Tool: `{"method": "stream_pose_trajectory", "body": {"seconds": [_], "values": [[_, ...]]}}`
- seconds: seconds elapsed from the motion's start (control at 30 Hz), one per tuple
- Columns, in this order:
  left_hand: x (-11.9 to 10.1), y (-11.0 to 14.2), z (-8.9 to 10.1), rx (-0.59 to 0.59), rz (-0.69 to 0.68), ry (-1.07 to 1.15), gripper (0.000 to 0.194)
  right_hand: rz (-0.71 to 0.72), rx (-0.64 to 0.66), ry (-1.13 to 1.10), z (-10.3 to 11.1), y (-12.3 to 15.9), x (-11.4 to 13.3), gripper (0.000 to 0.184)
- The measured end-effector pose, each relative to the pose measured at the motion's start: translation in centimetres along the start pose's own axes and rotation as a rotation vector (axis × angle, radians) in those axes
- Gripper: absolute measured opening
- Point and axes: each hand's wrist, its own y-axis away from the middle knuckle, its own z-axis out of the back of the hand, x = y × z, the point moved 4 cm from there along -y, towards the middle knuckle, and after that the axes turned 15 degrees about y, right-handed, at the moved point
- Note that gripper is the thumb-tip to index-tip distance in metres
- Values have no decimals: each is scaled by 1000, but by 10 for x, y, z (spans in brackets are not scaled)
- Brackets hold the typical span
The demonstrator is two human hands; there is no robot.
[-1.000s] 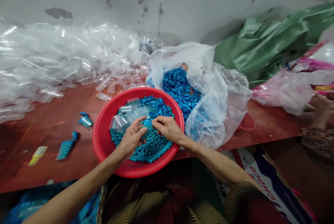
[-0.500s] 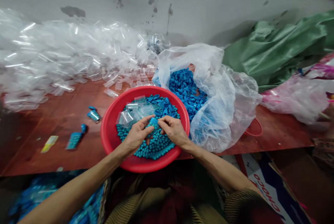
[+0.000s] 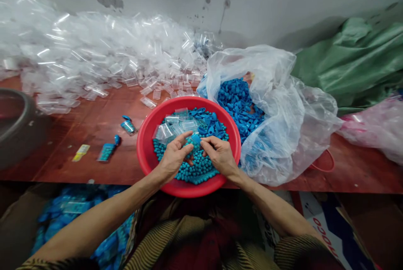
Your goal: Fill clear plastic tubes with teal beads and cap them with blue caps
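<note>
Above a red basin [image 3: 143,152], my two hands meet around a small clear plastic container with a blue cap [image 3: 195,139]. My left hand [image 3: 175,153] has thumb and fingers closed at the container's left side. With thumb and index finger, my right hand [image 3: 220,155] pinches the blue cap from the right. Fingers partly cover the container, so its contents are hard to make out. Round turquoise beads [image 3: 197,171] fill the basin below. Several clear empty containers [image 3: 165,132] and loose blue caps [image 3: 211,125] lie on those beads.
A large heap of clear containers [image 3: 103,56] lies along the wall. Behind the basin, a plastic bag [image 3: 283,131] holds many blue caps [image 3: 237,102]. Two filled containers [image 3: 107,151] and a yellow label [image 3: 81,152] lie left. A grey tub [image 3: 19,131] stands at far left.
My view has turned left, so the grey tub now shows and the scene sits further right. Both hands stay together at the container, with the blue cap now seen more plainly.
</note>
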Motion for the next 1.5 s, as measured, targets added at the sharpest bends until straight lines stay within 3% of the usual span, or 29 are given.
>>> {"method": "stream_pose_trajectory", "body": {"seconds": [0.13, 0.27, 0.4, 0.53, 0.7, 1.0, 1.13, 1.23, 1.37, 1.5], "values": [[-2, -1, 3, 3, -13, 52, 67, -30, 11, -46, 0, -5, 0, 21], [-1, -2, 7, 29, -25, 23, 52, 36, -12, 48, 1, -5, 4, 21], [1, -1, 8, 57, -28, -30, 59, 100, -65, 128, 3, -3, 6, 21], [4, 2, 8, 46, 30, -15, 69, 105, 33, 99, -3, -1, 2, 20], [4, 5, 6, 46, 37, 24, 71, 0, 64, -51, -8, 2, -4, 21], [4, 9, 6, 39, 0, -64, 53, -101, 260, -209, -10, -4, -6, 21], [10, 8, 7, -11, 47, -95, 42, 63, 267, -63, -12, -2, -7, 20], [9, 8, 8, -13, 49, -121, 45, 178, 267, 26, -6, -5, -3, 18], [0, 6, 10, 71, 64, -113, 52, 43, 406, -208, 2, -16, -5, 25], [-6, 6, 10, 152, 33, -186, 50, -122, 260, -365, 4, -25, -8, 41]]}}
